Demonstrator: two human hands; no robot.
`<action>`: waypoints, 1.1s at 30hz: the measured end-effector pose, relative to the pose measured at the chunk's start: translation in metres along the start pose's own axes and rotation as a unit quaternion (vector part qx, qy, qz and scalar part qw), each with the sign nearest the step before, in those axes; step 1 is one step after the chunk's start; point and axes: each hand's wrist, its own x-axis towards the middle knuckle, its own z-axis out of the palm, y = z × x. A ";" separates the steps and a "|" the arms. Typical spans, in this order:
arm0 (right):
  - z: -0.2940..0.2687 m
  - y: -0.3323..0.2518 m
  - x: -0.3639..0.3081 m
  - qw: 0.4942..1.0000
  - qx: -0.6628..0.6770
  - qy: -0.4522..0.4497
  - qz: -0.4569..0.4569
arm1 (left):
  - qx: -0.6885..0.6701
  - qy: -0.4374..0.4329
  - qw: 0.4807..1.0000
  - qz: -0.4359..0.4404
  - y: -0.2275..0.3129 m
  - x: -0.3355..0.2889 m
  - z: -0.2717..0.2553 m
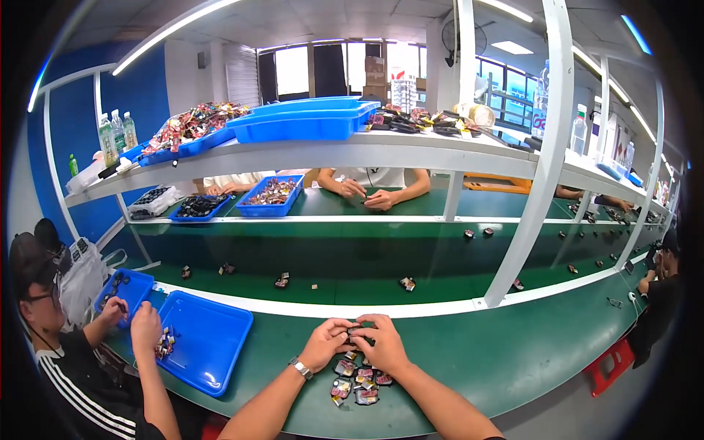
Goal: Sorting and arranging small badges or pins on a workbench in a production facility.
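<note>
My left hand (326, 345), with a metal watch on its wrist, and my right hand (383, 345) meet over the green bench. Their fingers are closed together round a small black piece (353, 336), mostly covered by the fingertips. Just below the hands lies a small pile of black-cased electronic parts (367, 397), with red, silver and yellow bits showing in them. The pile rests on the table, nearest to the right wrist.
To the left, a co-worker's hands work over blue trays (233, 345). Past a white rail, a green conveyor belt (352, 260) carries scattered parts. A white post (524, 187) rises right of my hands. The shelf ahead bears blue trays (297, 126) and heaped parts. Another person sits opposite.
</note>
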 end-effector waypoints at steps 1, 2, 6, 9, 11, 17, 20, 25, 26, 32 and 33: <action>0.000 -0.001 0.000 1.000 0.010 0.008 0.009 | 0.000 -0.006 1.000 0.003 0.001 0.000 0.000; 0.001 -0.002 0.000 1.000 0.019 0.016 0.017 | 0.000 -0.011 1.000 0.006 0.002 0.000 0.001; 0.010 -0.005 -0.002 0.998 0.037 0.042 0.038 | 0.002 -0.005 1.000 -0.005 0.003 0.001 0.000; 0.015 -0.006 -0.004 0.996 0.041 0.055 0.062 | 0.011 -0.001 1.000 0.000 0.006 -0.002 0.001; 0.017 -0.008 -0.004 0.991 0.086 0.048 0.091 | -0.002 -0.002 1.000 0.004 0.007 -0.004 0.000; 0.019 0.001 -0.010 0.989 0.079 0.026 0.122 | -0.003 0.009 1.000 -0.001 0.003 -0.002 0.002; 0.022 0.001 -0.009 0.986 0.128 0.029 0.100 | -0.010 0.016 0.999 0.027 0.001 -0.001 0.005; 0.014 -0.009 -0.005 0.993 0.103 0.025 0.051 | -0.048 0.007 0.997 0.058 -0.003 -0.001 -0.003; 0.015 -0.007 -0.005 0.994 0.086 0.038 0.053 | -0.069 -0.005 0.996 0.061 -0.003 0.000 0.000; 0.015 -0.005 -0.005 0.992 0.085 0.066 0.058 | -0.077 -0.013 0.995 0.056 -0.005 0.000 0.000; 0.016 -0.006 -0.004 0.992 0.088 0.072 0.059 | -0.081 -0.018 0.995 0.061 -0.005 0.001 0.000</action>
